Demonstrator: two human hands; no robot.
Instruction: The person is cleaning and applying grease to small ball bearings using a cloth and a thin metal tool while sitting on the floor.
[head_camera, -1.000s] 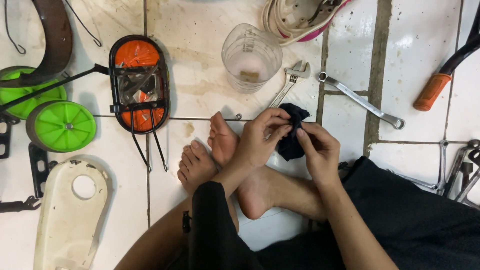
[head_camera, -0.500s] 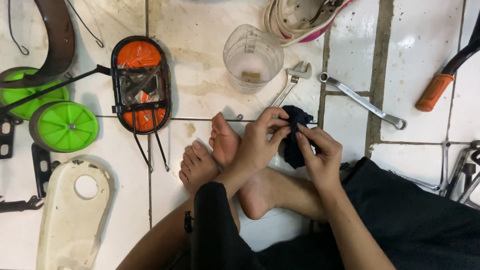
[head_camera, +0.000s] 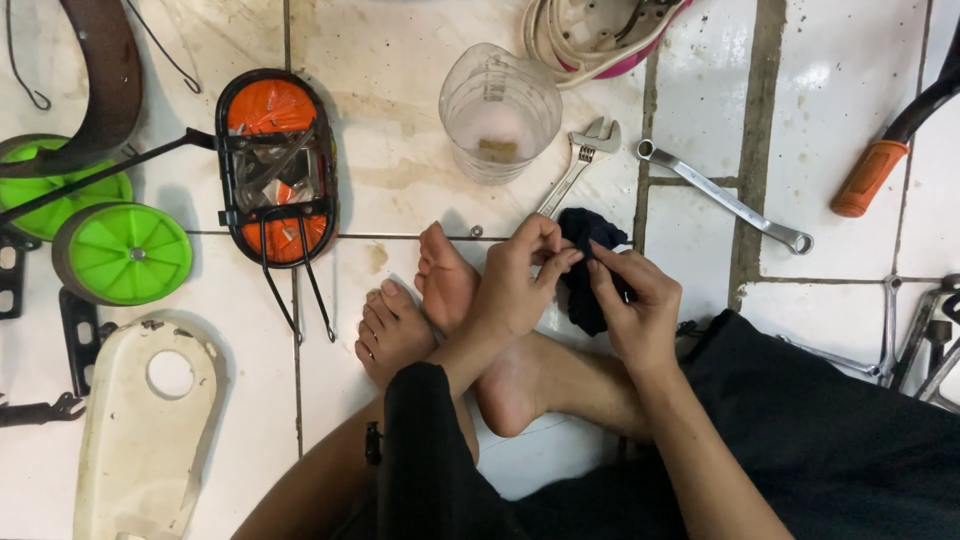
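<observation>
I sit on a white tiled floor with my bare feet (head_camera: 420, 310) crossed in front of me. Both hands meet over a dark blue rag (head_camera: 590, 265) above my ankle. My left hand (head_camera: 520, 280) pinches its upper edge with thumb and fingers. My right hand (head_camera: 635, 305) grips the rag from the right side. Whether a small part sits inside the cloth is hidden by my fingers.
A clear measuring cup (head_camera: 500, 110), an adjustable wrench (head_camera: 580, 160) and a ring spanner (head_camera: 720, 195) lie just beyond my hands. An orange-and-black rack (head_camera: 275, 165), green training wheels (head_camera: 120, 250), a cream chain guard (head_camera: 140, 430) and an orange grip (head_camera: 870, 175) surround me.
My fingers have shifted slightly on the rag, working it between both hands. Everything on the floor has stayed put.
</observation>
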